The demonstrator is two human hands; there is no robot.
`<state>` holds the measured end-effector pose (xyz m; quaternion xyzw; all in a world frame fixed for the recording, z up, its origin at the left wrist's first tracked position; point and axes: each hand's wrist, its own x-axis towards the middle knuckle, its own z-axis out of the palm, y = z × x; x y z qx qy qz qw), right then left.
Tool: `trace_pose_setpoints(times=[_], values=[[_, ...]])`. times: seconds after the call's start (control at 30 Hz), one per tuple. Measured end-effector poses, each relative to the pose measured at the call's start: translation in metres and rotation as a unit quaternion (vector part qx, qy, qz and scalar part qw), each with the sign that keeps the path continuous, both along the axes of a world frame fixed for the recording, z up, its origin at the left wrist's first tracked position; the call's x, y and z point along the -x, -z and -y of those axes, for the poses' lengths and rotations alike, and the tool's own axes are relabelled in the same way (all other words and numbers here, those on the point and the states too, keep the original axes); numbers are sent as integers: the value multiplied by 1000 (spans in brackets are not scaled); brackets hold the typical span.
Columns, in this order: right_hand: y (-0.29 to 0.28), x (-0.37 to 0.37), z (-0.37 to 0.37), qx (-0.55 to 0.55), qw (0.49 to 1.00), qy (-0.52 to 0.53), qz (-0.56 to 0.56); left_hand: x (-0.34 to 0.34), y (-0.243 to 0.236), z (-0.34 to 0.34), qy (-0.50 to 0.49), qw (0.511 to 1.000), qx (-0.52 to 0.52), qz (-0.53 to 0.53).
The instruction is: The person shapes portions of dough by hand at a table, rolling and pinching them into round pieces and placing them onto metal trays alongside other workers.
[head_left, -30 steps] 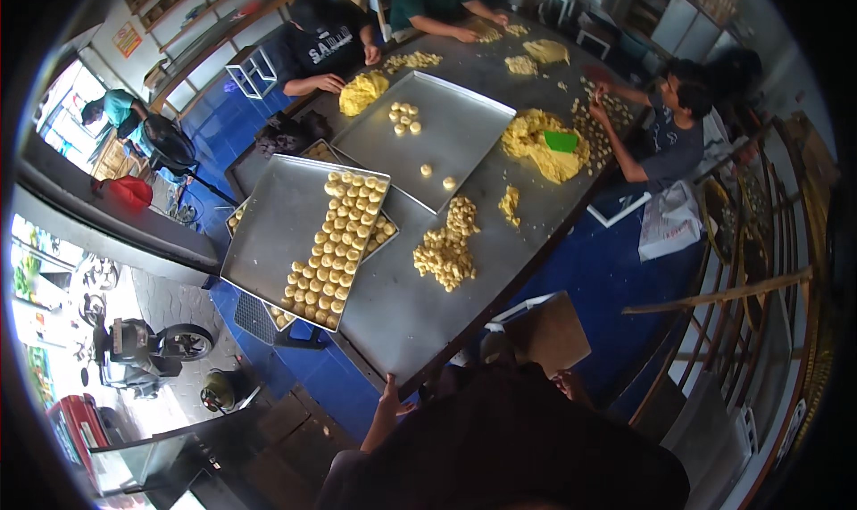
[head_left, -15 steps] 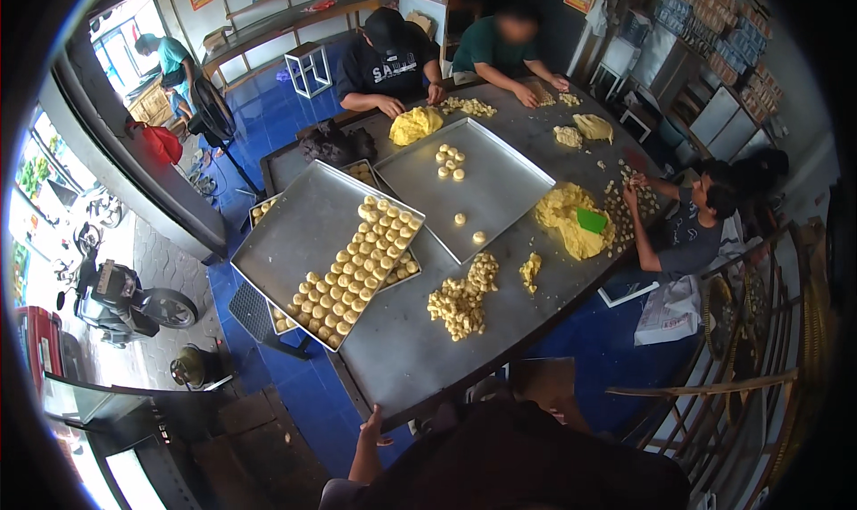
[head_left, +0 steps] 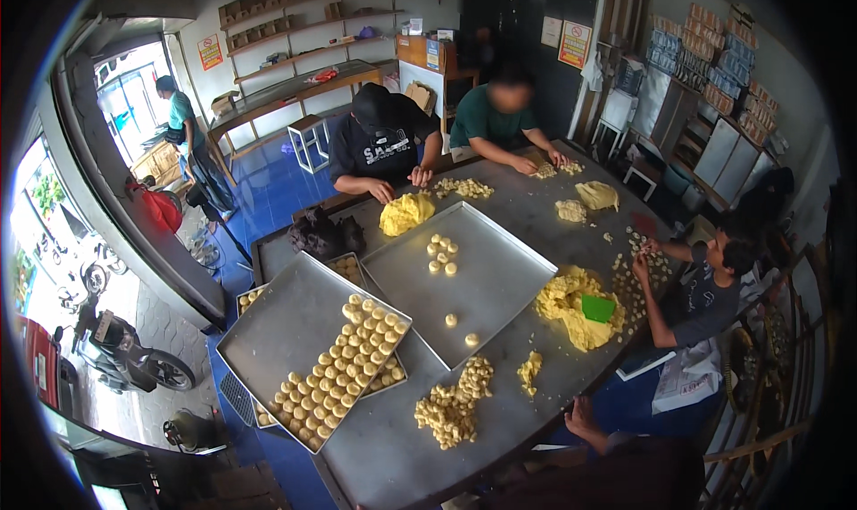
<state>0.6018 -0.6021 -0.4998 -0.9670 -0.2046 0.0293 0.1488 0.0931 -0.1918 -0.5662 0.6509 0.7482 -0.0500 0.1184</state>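
My right hand [head_left: 585, 419] is raised at the table's near right edge, fingers apart and nothing visible in it. My left hand is out of view. Near my right hand lie a small lump of yellow dough [head_left: 530, 372] and a pile of small dough pieces [head_left: 453, 403] on the steel table [head_left: 536, 439]. A larger yellow dough mass [head_left: 567, 327] bears a green scraper [head_left: 596, 308]. To the left, a metal tray [head_left: 286, 305] holds rows of round pastries [head_left: 348, 349]; the tray behind it [head_left: 460, 233] holds several more.
Three co-workers [head_left: 384, 144] [head_left: 500, 117] [head_left: 692, 296] handle dough around the table. Another person [head_left: 178, 126] stands by the left doorway, where a scooter [head_left: 125, 349] is parked outside. Wooden racks [head_left: 750, 421] line the near right; stools [head_left: 308, 144] and shelving [head_left: 303, 19] are at the back.
My view has tilted up, showing more back wall. My right hand has risen to the table edge; my left hand has left view. The person at the doorway has straightened up.
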Motion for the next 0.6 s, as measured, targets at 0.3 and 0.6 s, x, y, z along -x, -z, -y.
trace_pose_setpoints(times=[0.3, 0.6], values=[[-13, -65, -36, 69, 986, -150, 23, 8, 39, 21, -6, 977, -203, -70], [-1, -73, -19, 34, 985, -159, 51, -51, -32, 24, -138, 951, -266, -83]])
